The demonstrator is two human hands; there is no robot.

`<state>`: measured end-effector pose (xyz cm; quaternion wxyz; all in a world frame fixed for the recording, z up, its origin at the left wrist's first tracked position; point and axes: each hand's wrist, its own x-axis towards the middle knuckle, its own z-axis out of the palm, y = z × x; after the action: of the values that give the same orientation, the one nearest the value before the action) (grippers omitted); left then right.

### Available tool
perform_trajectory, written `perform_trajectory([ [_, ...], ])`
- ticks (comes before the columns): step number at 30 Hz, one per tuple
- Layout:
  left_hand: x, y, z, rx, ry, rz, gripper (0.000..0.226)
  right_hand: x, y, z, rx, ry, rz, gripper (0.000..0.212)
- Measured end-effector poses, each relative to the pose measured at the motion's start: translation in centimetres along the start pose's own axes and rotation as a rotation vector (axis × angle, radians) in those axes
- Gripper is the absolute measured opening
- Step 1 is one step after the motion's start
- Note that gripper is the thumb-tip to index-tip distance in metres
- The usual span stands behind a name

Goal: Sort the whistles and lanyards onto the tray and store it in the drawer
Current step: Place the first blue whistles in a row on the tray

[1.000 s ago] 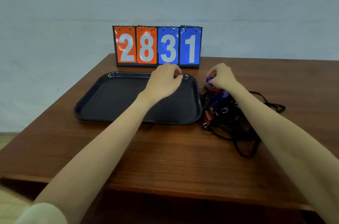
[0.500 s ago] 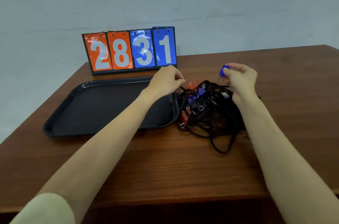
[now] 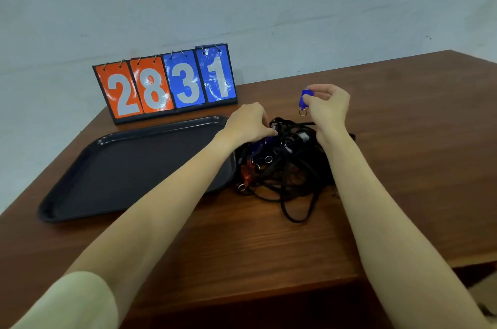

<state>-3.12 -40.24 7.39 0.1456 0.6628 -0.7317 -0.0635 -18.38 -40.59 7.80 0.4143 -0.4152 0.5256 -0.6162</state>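
Observation:
A dark tray (image 3: 121, 167) lies on the left of the wooden table with nothing on it. Right of it sits a tangled pile of black lanyards (image 3: 290, 167) with whistles mixed in, among them a red whistle (image 3: 246, 171) and a blue one (image 3: 259, 144). My right hand (image 3: 326, 106) pinches a blue whistle (image 3: 304, 100) with a small metal ring, lifted above the pile's far side. My left hand (image 3: 248, 122) reaches into the near-left top of the pile, fingers curled at a lanyard clip; what they hold is hidden.
A flip scoreboard (image 3: 166, 83) reading 2831 stands behind the tray by the wall. The table's (image 3: 269, 242) front edge runs close to me, and its right corner drops off at the lower right.
The view swung right and tilted. My right hand lifted the blue whistle up off the pile. My left hand moved from the tray's far corner onto the lanyard pile.

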Motion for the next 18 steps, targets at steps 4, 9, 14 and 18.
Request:
perform_trajectory([
  [4, 0.0, 0.5, -0.2, 0.070, -0.068, 0.003, 0.030, 0.1, 0.2, 0.2, -0.029, 0.000, 0.012, 0.026],
  [9, -0.9, 0.2, 0.2, 0.009, 0.074, 0.054, 0.024, 0.3, 0.3, 0.1, -0.068, 0.018, 0.015, 0.026],
  [14, -2.8, -0.7, -0.9, -0.378, 0.323, -0.021, 0.028, -0.3, 0.6, 0.5, -0.142, 0.015, -0.061, 0.025],
  [18, -5.4, -4.1, -3.0, -0.536, 0.396, -0.160, 0.031, -2.3, 0.6, 1.8, -0.196, -0.111, -0.220, 0.026],
])
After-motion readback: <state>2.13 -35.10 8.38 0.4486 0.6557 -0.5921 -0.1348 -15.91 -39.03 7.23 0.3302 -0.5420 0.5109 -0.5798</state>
